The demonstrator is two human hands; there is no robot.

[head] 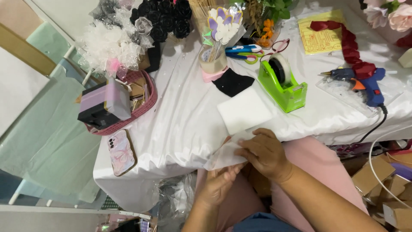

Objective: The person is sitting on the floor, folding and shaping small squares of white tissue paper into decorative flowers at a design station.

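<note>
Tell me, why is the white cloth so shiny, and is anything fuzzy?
In the head view, the satin tablecloth glares where light hits it, washing out its folds near the glue gun. The green tape dispenser casts only a soft shadow. The left hand and right hand, holding a white sheet, look slightly soft. Straight edges bow near the picture's corners.

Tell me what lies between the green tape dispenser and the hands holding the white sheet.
In the head view, a white square pad lies on the white tablecloth between the green tape dispenser and the right hand, left hand and white sheet.
</note>
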